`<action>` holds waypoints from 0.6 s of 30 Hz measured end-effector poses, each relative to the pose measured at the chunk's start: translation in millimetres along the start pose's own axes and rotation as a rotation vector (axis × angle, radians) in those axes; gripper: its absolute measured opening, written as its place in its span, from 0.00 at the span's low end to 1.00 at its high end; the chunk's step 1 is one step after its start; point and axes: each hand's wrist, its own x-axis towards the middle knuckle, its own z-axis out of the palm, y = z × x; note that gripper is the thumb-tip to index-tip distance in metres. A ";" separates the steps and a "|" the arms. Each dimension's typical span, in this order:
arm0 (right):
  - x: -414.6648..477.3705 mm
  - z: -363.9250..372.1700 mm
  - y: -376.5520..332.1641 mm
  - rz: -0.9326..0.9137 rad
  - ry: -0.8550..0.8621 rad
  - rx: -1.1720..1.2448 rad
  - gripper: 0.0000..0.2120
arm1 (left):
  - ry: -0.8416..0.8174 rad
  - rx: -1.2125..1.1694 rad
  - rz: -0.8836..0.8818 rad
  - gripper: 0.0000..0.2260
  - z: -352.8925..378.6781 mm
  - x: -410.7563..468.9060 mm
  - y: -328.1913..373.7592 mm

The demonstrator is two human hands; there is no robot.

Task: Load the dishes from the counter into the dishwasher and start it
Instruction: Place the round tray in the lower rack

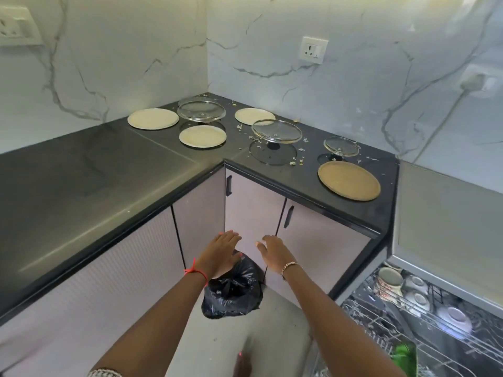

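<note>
While the left hand (221,250) and right hand (273,253) hover empty with fingers straight, slightly apart above a black bag (231,292) on the floor, the dishes wait on the corner counter (81,172) ahead. Three cream plates (202,136) and a brown plate (349,180) lie flat, the brown one just beside the front edge. Three glass lids (276,130) appear to rest upside down on their knobs, rims up, among scattered scraps (292,163). All are round, with no long axis. At lower right the dishwasher rack (408,322) juts out beside the right arm, holding cups (389,278).
</note>
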 end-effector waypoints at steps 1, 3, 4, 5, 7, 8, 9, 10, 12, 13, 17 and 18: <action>11.9 -4.2 0.3 -0.002 0.003 0.005 0.20 | -0.004 0.001 -0.008 0.23 -1.3 9.2 -5.0; 33.4 -13.4 0.4 -0.003 0.010 0.019 0.20 | -0.021 0.004 -0.021 0.23 -4.6 27.0 -14.9; 46.7 -19.6 1.1 -0.008 0.012 0.027 0.20 | -0.021 0.001 -0.028 0.23 -6.4 39.1 -20.7; 57.6 -25.7 1.7 -0.012 0.013 0.038 0.20 | -0.016 -0.002 -0.032 0.22 -7.6 50.8 -25.7; 80.3 -40.4 5.0 -0.011 0.021 0.064 0.20 | -0.013 -0.010 -0.038 0.22 -11.1 77.2 -32.8; 89.5 -47.2 7.2 -0.008 0.035 0.077 0.20 | -0.019 -0.010 -0.036 0.22 -13.1 88.7 -34.5; 100.5 -55.3 11.3 0.005 0.050 0.093 0.20 | -0.021 -0.012 -0.032 0.22 -14.7 103.3 -35.3; 111.1 -61.9 16.3 0.014 0.068 0.104 0.20 | -0.017 -0.015 -0.027 0.22 -15.9 117.0 -35.2; 130.8 -75.1 29.7 0.035 0.116 0.139 0.17 | -0.003 -0.026 -0.008 0.22 -17.4 143.9 -31.0; 137.4 -81.1 36.0 0.047 0.144 0.159 0.14 | 0.000 -0.031 0.008 0.22 -17.6 154.6 -28.4; 149.4 -111.4 65.2 0.115 0.273 0.217 0.12 | -0.010 -0.050 0.089 0.22 -15.5 200.5 -12.7; 150.6 -119.4 71.2 0.135 0.317 0.233 0.13 | -0.011 -0.051 0.106 0.22 -15.0 210.1 -9.3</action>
